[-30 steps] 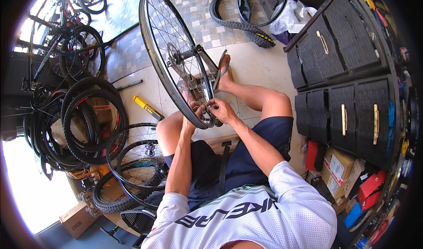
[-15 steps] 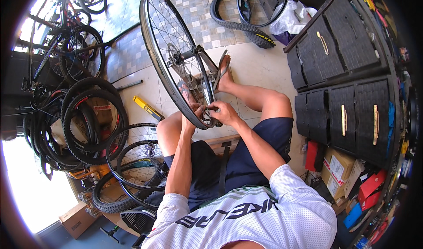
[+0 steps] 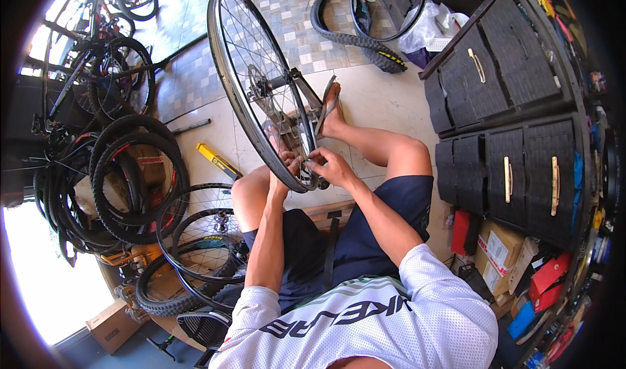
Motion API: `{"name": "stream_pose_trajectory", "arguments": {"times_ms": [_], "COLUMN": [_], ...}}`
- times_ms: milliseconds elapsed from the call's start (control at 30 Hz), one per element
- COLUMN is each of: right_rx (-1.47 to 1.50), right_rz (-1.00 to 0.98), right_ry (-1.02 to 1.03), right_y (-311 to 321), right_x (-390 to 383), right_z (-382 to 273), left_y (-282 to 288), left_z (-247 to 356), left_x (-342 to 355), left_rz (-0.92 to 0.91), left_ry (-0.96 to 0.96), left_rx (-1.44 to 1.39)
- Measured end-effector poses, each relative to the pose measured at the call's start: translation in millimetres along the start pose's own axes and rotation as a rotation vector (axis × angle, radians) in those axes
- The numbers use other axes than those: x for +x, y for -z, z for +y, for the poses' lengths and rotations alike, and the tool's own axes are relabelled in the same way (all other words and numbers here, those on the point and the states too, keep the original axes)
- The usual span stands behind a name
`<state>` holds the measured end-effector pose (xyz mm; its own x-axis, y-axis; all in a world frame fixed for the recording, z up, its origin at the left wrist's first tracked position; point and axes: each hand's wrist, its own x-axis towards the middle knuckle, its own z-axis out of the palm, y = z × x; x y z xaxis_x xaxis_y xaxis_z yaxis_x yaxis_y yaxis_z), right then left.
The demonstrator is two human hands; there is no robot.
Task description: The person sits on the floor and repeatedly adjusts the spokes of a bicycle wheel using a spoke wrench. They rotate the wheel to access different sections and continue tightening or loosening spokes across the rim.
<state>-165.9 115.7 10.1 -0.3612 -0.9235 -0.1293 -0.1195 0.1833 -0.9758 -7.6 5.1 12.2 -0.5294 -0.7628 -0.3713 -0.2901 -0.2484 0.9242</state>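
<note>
A bicycle wheel (image 3: 229,82) with a black rim, thin spokes and no tyre stands upright between my legs. Its hub (image 3: 279,82) rests in a metal wheel stand (image 3: 305,90). At the near, lower part of the rim, my left hand (image 3: 291,163) reaches in among the spokes, partly covered by the rim, its fingers bent and closed. From the other side my right hand (image 3: 331,165) is closed in a pinch by the rim, close to my left fingers. Whatever lies between the fingertips is too small to make out.
A yellow tool or box (image 3: 215,159) lies on the floor by my left knee. Tyres (image 3: 104,173) and loose wheels (image 3: 202,238) crowd the left, with bicycles (image 3: 98,62) behind. A black drawer cabinet (image 3: 502,75) stands at right; a loose tyre (image 3: 352,37) lies ahead.
My right hand's fingers have shifted very slightly at the rim. The wheel and my left hand stay almost where they were.
</note>
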Motion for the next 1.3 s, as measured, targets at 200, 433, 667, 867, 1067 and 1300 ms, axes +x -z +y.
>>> {"name": "stream_pose_trajectory", "arguments": {"times_ms": [200, 433, 667, 867, 1067, 1300], "right_rx": [-0.217, -0.127, -0.144, -0.097, -0.296, -0.006], "right_rz": [-0.028, -0.047, -0.015, -0.077, 0.0, -0.205], "right_ry": [0.047, 0.067, 0.12, 0.109, 0.15, -0.098], "right_y": [-4.2, -6.0, -9.5, -11.8, -12.3, -3.9], "right_x": [-7.2, -2.8, -4.0, -1.7, -1.6, 0.8], "right_z": [-24.1, -14.3, -12.6, -15.1, -20.7, -14.1], "left_y": [0.4, 3.9, -12.8, 3.0, -14.7, 5.4], "left_z": [-14.8, -17.8, 6.0, -4.1, 7.6, -9.8], "left_x": [2.8, 4.5, -4.0, -2.9, -4.5, -2.1], "left_rz": [0.07, -0.017, 0.075, 0.007, 0.073, -0.018], "left_ry": [-0.003, -0.108, -0.076, -0.045, -0.035, -0.035], "left_rx": [-0.016, 0.468, 0.448, 0.392, 0.345, 0.433]}}
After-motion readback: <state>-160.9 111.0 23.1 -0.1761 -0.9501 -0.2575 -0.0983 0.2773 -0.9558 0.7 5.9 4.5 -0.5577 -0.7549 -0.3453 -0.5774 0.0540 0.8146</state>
